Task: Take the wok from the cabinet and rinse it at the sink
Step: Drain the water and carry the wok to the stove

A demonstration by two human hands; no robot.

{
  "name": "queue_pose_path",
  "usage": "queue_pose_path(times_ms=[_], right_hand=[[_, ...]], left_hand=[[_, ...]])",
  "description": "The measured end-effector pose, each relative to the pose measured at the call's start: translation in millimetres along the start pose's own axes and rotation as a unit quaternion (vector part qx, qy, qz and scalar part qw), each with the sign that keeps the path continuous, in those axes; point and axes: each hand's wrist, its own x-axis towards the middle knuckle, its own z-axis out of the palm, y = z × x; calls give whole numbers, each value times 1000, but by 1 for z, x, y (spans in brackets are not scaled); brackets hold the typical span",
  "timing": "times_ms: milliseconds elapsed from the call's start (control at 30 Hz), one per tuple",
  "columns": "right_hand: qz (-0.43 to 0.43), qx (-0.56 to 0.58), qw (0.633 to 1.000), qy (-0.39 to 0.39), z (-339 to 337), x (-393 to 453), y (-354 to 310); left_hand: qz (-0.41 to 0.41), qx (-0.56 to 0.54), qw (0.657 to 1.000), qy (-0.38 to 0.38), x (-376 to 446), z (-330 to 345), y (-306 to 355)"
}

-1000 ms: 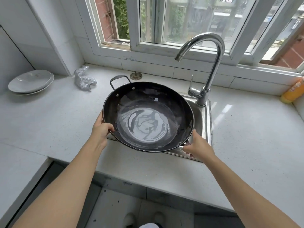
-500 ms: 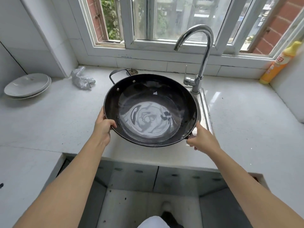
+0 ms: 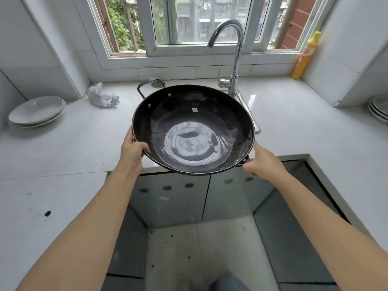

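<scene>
A pale stone countertop runs in a U around the standing person, with a white-framed window behind it looking onto greenery and brick; below the counter edge sit grey cabinet fronts with round dark pulls.

The black wok is held in the air over the front edge of the counter, just in front of the sink, which it hides except for a strip of steel rim at its right side; it tilts slightly toward the viewer, and a shallow pool of water lies in its bottom, shining with reflections; a small pale patch shows on its far inner wall; one loop handle sticks out at the far left.

The left hand grasps the wok's near-left rim, thumb hooked over the edge and inside; the right hand is curled around the near-right handle, fingers wrapped under it.

A chrome gooseneck faucet rises behind the wok, spout arching left; no water runs from it.

Stacked white plates rest at the far left of the counter; more plates peek in at the right edge; a crumpled silvery scrubber lies near the back wall left of the wok; a yellow dish-soap bottle stands in the right back corner.
</scene>
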Motion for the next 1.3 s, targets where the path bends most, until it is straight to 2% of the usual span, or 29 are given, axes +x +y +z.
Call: queue_pose_path(times_ms=[300,500,700,867,967,1133,1300], right_hand=[[43,9,999,25,-12,-69,44],[111,59,990,65,-38,-132,92],[215,28,967,130,-65,-199,143],[273,68,943,176,-76,-259,185],[322,80,922,201,-79,-291,202],[414,125,871,234,-77,-331,223],[497,165,804,281,-67,-364,222]], left_hand=[[-13,-4,997,-75,-47,24,-15],[-38,-2,989,-140,-83,81,-25],[-61,24,967,-245,-132,156,-33],[-64,23,937,-341,-170,214,-46],[-64,30,906,-418,-192,245,-56],[-64,41,847,-527,-222,299,-69],[-81,64,782,-615,-249,353,-75]])
